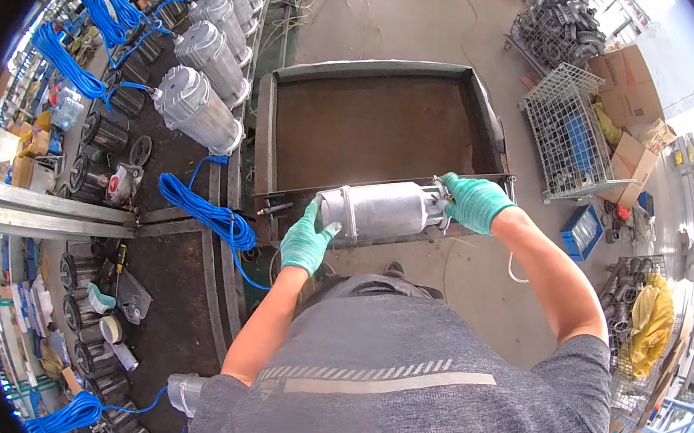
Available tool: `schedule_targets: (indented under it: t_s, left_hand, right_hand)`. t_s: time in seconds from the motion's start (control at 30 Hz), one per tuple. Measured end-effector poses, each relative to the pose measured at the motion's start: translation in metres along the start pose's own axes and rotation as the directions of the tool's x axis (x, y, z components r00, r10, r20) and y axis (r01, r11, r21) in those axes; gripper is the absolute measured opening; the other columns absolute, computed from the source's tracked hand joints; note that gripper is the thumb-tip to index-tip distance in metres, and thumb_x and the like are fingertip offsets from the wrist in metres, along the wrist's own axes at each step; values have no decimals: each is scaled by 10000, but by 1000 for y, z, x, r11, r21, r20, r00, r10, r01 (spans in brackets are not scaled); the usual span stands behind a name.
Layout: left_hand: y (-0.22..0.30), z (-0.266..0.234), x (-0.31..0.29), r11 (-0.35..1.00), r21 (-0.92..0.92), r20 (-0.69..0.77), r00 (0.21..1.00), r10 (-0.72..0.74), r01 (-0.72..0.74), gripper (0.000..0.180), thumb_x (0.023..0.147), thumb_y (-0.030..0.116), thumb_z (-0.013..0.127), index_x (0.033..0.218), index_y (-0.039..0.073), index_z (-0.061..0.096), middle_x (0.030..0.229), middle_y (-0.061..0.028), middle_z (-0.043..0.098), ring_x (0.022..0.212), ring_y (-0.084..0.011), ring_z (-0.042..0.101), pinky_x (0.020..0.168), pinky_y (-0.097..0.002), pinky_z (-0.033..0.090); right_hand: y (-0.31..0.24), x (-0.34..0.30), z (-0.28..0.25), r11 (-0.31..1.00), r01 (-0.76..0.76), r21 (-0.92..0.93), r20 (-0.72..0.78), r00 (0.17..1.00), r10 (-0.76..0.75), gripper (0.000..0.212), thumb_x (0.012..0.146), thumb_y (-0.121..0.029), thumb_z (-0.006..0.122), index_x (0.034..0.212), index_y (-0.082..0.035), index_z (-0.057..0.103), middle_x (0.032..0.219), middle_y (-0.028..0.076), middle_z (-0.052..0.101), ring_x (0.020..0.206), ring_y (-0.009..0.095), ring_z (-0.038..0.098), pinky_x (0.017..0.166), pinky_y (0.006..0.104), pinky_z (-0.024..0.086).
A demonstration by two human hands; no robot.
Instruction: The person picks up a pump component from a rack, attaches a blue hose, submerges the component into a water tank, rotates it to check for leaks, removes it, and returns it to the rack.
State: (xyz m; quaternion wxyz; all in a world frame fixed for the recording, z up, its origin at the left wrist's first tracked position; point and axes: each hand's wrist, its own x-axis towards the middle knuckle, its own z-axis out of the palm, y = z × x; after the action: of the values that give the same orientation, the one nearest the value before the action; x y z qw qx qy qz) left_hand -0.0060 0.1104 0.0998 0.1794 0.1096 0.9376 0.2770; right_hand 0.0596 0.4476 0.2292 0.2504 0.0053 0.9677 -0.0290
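Observation:
A silver metal pump [386,210], a ribbed cylinder with a flanged cap, lies sideways between my two green-gloved hands, over the near edge of a metal tank [265,123]. My left hand [304,242] grips its left end, with the thumb on the near side of the cap. At the narrower right end, my right hand [475,203] is closed round the bracket-like fitting. A coiled blue cable [210,215] lies left of my left hand. Whether it joins the pump cannot be made out.
Brown liquid or a brown surface [381,131] fills the tank. Several similar silver pumps [202,108] with blue cables line the bench at left. A wire cage [567,134] with cardboard and a blue bin [582,233] stand at right. A pile of metal parts [561,28] sits farther back.

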Motion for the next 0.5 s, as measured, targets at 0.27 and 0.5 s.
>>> schedule_targets:
  t_s: [0.27,0.5]
  left_hand:
    - [3,-1,0,1000,16,13,1000,3,-4,806,881,539,742,1570,304,395,1096,-284,716,1015,-467,686,870,-526,535]
    - [5,-3,-1,1000,15,17,1000,-3,3,796,892,534,735,1570,292,395,1109,-288,712,1032,-468,682,879,-525,532]
  right_hand:
    - [3,4,29,996,-25,-85,-158,987,11,383,860,-165,733,1209,-39,635,960,173,757,926,346,741,787,465,584]
    - [-10,3,11,983,-155,-100,4,988,156,524,846,-215,763,1301,-19,592,1035,182,756,946,352,741,788,450,589]
